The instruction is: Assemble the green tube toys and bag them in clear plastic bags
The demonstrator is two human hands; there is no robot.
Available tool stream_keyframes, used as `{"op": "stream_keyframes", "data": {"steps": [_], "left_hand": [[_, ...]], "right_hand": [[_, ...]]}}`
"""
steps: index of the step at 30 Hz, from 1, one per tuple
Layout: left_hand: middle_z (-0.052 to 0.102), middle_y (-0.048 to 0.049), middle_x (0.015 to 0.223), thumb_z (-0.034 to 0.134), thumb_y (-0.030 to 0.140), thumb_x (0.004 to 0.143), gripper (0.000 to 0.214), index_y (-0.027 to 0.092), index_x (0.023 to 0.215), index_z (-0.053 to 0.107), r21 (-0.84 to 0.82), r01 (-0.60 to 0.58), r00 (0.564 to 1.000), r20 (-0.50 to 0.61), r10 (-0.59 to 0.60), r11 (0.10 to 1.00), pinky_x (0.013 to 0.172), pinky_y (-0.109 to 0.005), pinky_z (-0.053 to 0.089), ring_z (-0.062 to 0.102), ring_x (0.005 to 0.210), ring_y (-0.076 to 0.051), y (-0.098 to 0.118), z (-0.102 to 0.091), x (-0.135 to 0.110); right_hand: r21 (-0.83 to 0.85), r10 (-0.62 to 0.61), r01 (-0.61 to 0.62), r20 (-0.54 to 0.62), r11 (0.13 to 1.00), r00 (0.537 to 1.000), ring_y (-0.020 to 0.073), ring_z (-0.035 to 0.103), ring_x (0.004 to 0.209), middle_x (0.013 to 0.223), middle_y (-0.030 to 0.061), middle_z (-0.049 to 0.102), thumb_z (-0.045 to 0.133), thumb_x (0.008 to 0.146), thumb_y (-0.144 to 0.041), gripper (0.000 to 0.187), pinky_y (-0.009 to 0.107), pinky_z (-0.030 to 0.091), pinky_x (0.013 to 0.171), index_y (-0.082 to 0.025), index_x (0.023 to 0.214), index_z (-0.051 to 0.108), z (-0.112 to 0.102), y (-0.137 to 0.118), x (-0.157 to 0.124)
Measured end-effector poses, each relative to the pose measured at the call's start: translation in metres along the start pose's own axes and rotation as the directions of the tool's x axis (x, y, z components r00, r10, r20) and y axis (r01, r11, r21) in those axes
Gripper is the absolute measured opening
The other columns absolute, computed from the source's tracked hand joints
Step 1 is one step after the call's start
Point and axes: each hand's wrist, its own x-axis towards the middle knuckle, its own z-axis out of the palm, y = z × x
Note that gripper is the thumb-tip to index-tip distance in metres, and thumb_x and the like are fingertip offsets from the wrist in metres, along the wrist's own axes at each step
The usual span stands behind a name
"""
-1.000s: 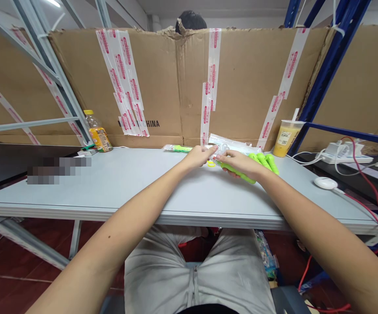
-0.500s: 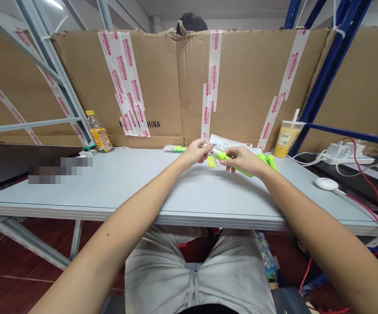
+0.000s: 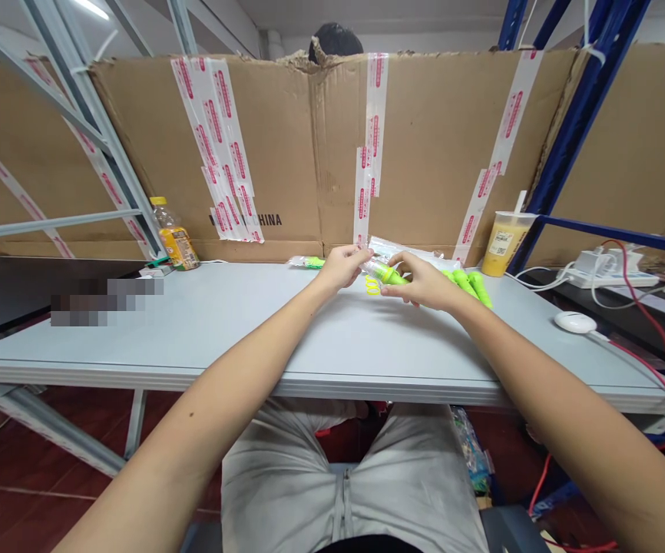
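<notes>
A bright green stick-like thing with a clear plastic end [image 3: 388, 274] is held above the back of the table, between both hands. My left hand [image 3: 341, 267] is closed, its fingertips pinching the clear end. My right hand [image 3: 421, 282] curves around the green part, thumb below and fingers above, in a loose hold; the palm hides the far end. Just below the thing lie small yellow rings [image 3: 372, 286]. Right of my right hand lie several similar green pieces [image 3: 471, 286]. Behind the hands is a clear plastic bag [image 3: 405, 250].
A small packet with green contents [image 3: 308, 263] lies left of my left hand. A juice bottle [image 3: 176, 238] stands at the back left, a drink cup with straw [image 3: 505, 244] at the back right. A white mouse-like device [image 3: 574, 322] sits at right. Cardboard [image 3: 286, 153] walls the back.
My right hand has shifted its hold, its fingers now spread wider around the green part. The handle end that stuck out below the right hand is now hidden. The left hand keeps its pinch.
</notes>
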Motion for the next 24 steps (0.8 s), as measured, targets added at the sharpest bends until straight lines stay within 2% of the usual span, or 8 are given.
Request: {"op": "stream_keyframes", "data": {"steps": [2, 5, 8, 12, 15, 18, 21, 24], "left_hand": [[0.028, 0.0081, 0.044, 0.066, 0.041, 0.083, 0.045, 0.02, 0.059, 0.034, 0.019, 0.01, 0.999, -0.033, -0.01, 1.0, 0.038, -0.021, 0.011, 0.021, 0.037, -0.003, 0.0, 0.001, -0.001], [0.031, 0.0071, 0.044, 0.064, 0.043, 0.085, 0.045, 0.02, 0.058, 0.035, 0.04, 0.035, 0.999, -0.043, -0.034, 0.999, 0.037, -0.021, 0.012, 0.022, 0.037, -0.003, 0.001, 0.001, -0.001], [0.041, 0.0052, 0.048, 0.065, 0.047, 0.084, 0.041, 0.019, 0.064, 0.042, 0.012, 0.028, 0.999, -0.015, -0.028, 1.0, 0.037, -0.021, 0.015, 0.028, 0.038, -0.004, 0.0, 0.0, 0.001], [0.041, 0.006, 0.05, 0.069, 0.049, 0.082, 0.038, 0.019, 0.071, 0.048, -0.047, -0.024, 0.999, 0.031, 0.026, 0.999, 0.038, -0.02, 0.019, 0.031, 0.04, -0.004, -0.002, -0.002, 0.003], [0.04, 0.0062, 0.05, 0.07, 0.051, 0.08, 0.04, 0.018, 0.071, 0.048, -0.043, -0.051, 0.996, 0.075, 0.054, 0.998, 0.039, -0.02, 0.019, 0.03, 0.041, -0.005, -0.003, -0.003, 0.004], [0.039, 0.0067, 0.05, 0.073, 0.054, 0.076, 0.044, 0.018, 0.071, 0.048, -0.058, -0.059, 0.99, 0.121, 0.066, 0.997, 0.041, -0.02, 0.017, 0.028, 0.042, -0.004, -0.004, -0.003, 0.003], [0.036, 0.0073, 0.05, 0.076, 0.057, 0.071, 0.048, 0.018, 0.07, 0.047, -0.086, -0.063, 0.983, 0.166, 0.077, 0.994, 0.041, -0.019, 0.015, 0.026, 0.042, -0.003, -0.003, -0.004, 0.003], [0.035, 0.0074, 0.051, 0.078, 0.057, 0.069, 0.049, 0.018, 0.07, 0.048, -0.106, -0.059, 0.976, 0.202, 0.079, 0.993, 0.041, -0.019, 0.015, 0.026, 0.042, -0.003, 0.0, -0.005, 0.001]], "right_hand": [[-0.214, -0.075, 0.048, -0.117, 0.976, 0.99, 0.0179, 0.056, 0.071, 0.09, 0.0021, 0.063, 0.077, 0.073, -0.042, 0.049, 0.028, 0.04, 0.062, -0.023, 0.108, 0.048, 0.006, 0.0, 0.001], [-0.39, -0.096, 0.001, -0.225, 0.921, 0.97, 0.0206, 0.055, 0.076, 0.089, 0.0043, 0.063, 0.071, 0.079, -0.036, 0.035, 0.028, 0.036, 0.065, -0.022, 0.103, 0.049, 0.012, -0.001, 0.001], [-0.442, -0.076, -0.05, -0.264, 0.896, 0.962, 0.0214, 0.053, 0.073, 0.082, 0.0047, 0.061, 0.07, 0.081, -0.041, 0.031, 0.028, 0.032, 0.063, -0.022, 0.095, 0.05, 0.011, -0.002, 0.001], [-0.387, -0.108, 0.013, -0.227, 0.922, 0.968, 0.0185, 0.049, 0.067, 0.073, 0.0027, 0.058, 0.065, 0.085, -0.046, 0.03, 0.028, 0.03, 0.061, -0.021, 0.084, 0.05, 0.006, -0.001, 0.002], [-0.169, -0.063, 0.042, -0.121, 0.985, 0.991, 0.0145, 0.047, 0.06, 0.067, 0.001, 0.056, 0.06, 0.089, -0.049, 0.034, 0.026, 0.033, 0.056, -0.021, 0.075, 0.047, 0.004, 0.0, 0.001], [0.173, 0.074, -0.085, 0.072, 0.981, 0.995, 0.0109, 0.042, 0.049, 0.064, -0.0001, 0.052, 0.056, 0.092, -0.052, 0.037, 0.024, 0.032, 0.046, -0.02, 0.075, 0.048, 0.002, 0.0, 0.0], [0.468, 0.158, -0.296, 0.311, 0.833, 0.937, 0.0084, 0.033, 0.044, 0.065, -0.0008, 0.048, 0.055, 0.091, -0.058, 0.04, 0.022, 0.027, 0.037, -0.019, 0.084, 0.054, -0.003, 0.003, -0.001], [0.539, 0.169, -0.442, 0.481, 0.717, 0.86, 0.0078, 0.025, 0.043, 0.064, -0.001, 0.045, 0.047, 0.092, -0.062, 0.046, 0.021, 0.022, 0.034, -0.017, 0.088, 0.057, -0.006, 0.005, -0.001]]}}
